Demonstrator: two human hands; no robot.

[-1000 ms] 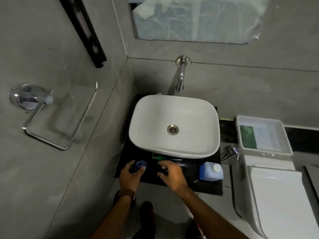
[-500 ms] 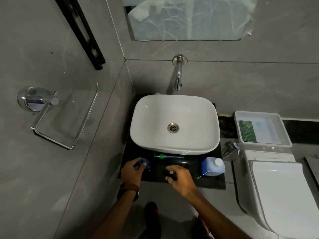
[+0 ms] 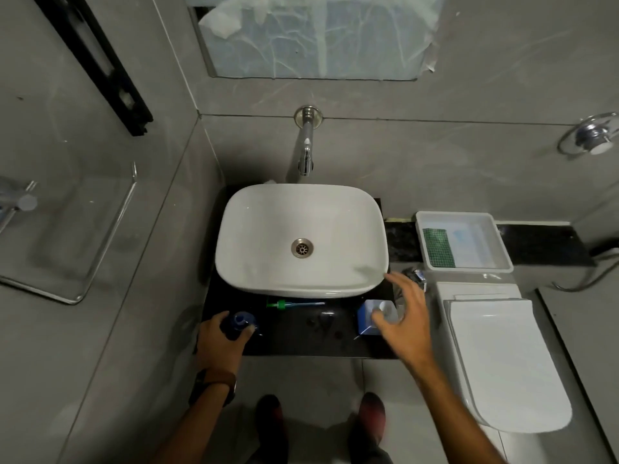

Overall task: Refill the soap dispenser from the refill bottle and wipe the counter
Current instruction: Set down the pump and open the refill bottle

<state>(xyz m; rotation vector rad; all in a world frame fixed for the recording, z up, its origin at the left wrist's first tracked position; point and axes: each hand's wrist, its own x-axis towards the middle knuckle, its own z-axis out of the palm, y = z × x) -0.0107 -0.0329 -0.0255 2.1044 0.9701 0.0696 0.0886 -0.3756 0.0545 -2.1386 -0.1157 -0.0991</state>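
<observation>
While the left hand [image 3: 219, 339] is wrapped around the dark blue soap dispenser [image 3: 238, 324] at the front left of the black counter [image 3: 301, 339], its neck looks uncapped, and the green-collared pump [image 3: 294, 304] lies flat just in front of the white basin [image 3: 301, 239]. Right hand [image 3: 403, 321] hangs over the blue refill bottle [image 3: 368, 318] at the counter's front right, fingers spread apart and closed on nothing; whether the thumb touches the white cap [image 3: 385, 308] cannot be told. Risks, as judged: the refill bottle stands near the counter's right edge, so a sideways brush from the open hand could tip it off toward the toilet [image 3: 502, 363]. If its cap comes off one-handed, the bottle may twist or slop. Dispenser mouth looks narrow; a hurried pour could miss and run over the dark surface, where a spill is hard to see. Dispenser sits close to the front edge; a slack left grip during pouring could let it slide. Lying pump could roll or get knocked.
</observation>
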